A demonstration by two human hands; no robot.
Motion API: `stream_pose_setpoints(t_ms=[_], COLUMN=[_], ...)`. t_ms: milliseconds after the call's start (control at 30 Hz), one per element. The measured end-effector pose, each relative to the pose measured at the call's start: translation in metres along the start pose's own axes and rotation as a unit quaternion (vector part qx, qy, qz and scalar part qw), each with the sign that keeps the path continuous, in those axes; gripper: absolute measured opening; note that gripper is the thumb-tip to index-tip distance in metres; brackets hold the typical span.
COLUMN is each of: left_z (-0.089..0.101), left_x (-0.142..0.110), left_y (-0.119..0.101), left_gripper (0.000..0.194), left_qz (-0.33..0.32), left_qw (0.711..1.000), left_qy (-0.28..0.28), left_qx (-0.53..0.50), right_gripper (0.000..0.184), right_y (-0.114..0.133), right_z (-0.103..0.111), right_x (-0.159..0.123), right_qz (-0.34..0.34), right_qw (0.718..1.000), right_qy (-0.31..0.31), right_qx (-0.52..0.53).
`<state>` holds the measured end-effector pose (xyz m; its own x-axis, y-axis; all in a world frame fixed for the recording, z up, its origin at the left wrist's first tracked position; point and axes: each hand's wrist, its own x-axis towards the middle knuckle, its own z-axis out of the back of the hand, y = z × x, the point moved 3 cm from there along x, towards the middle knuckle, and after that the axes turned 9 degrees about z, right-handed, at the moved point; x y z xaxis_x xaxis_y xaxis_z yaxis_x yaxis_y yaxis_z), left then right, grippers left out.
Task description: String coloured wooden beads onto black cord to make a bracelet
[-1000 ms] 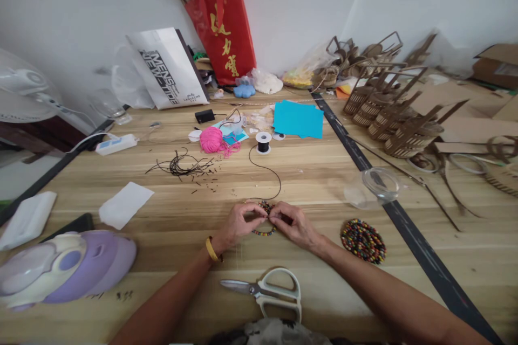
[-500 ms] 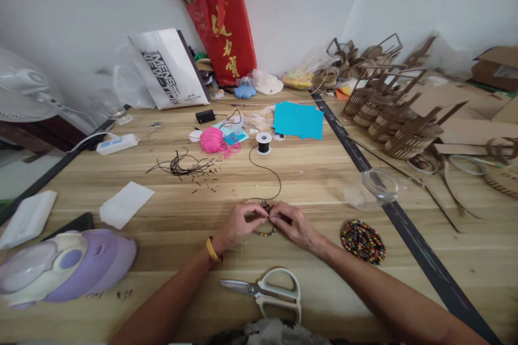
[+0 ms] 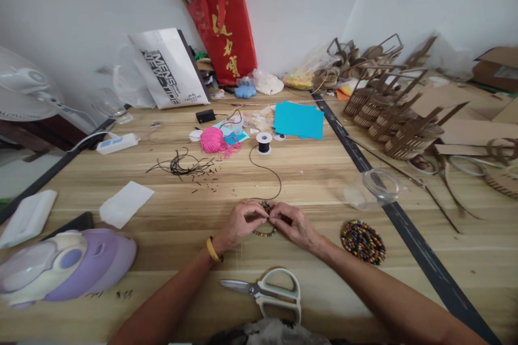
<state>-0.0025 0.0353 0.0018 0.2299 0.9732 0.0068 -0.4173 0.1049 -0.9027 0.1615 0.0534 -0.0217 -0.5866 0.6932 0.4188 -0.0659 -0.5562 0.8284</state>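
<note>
A string of small multicoloured beads lies between my hands at the middle of the table. My left hand and my right hand meet over it, thumbs and forefingers pinched on the bead string. The exact spot they grip is too small to make out. From near my left fingers a thin black cord curves up to a white spool. Below my hands lie scissors with white handles. To the right rests a coiled heap of beads.
Black cord pieces and pink yarn lie to the left and behind. A purple and cream appliance stands at the left. Blue sheets, a clear round container and several small woven baskets are farther back and right.
</note>
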Motion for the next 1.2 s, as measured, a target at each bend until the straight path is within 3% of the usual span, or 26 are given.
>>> stream_pose_setpoints(t_ms=[667, 800, 1000, 1200], left_z=[0.000, 0.002, 0.000, -0.002], left_x=[-0.001, -0.001, 0.000, -0.001], left_y=[0.006, 0.003, -0.002, -0.003], left_gripper=[0.006, 0.011, 0.009, 0.009], left_qz=[0.077, 0.062, 0.005, -0.008], left_qw=[0.996, 0.998, 1.000, 1.000], left_qy=[0.007, 0.007, -0.009, -0.008], left_qx=[-0.032, -0.016, 0.002, -0.003], right_gripper=[0.021, 0.020, 0.019, 0.011], right_y=[-0.004, -0.002, 0.004, 0.005], right_z=[-0.003, -0.002, 0.001, -0.001], right_x=[-0.003, -0.002, -0.002, -0.004], right_qz=[-0.053, -0.048, 0.011, -0.006], right_qw=[0.998, 0.998, 1.000, 1.000], right_qy=[-0.004, -0.004, -0.012, -0.004], right_qx=[0.033, 0.034, 0.027, 0.026])
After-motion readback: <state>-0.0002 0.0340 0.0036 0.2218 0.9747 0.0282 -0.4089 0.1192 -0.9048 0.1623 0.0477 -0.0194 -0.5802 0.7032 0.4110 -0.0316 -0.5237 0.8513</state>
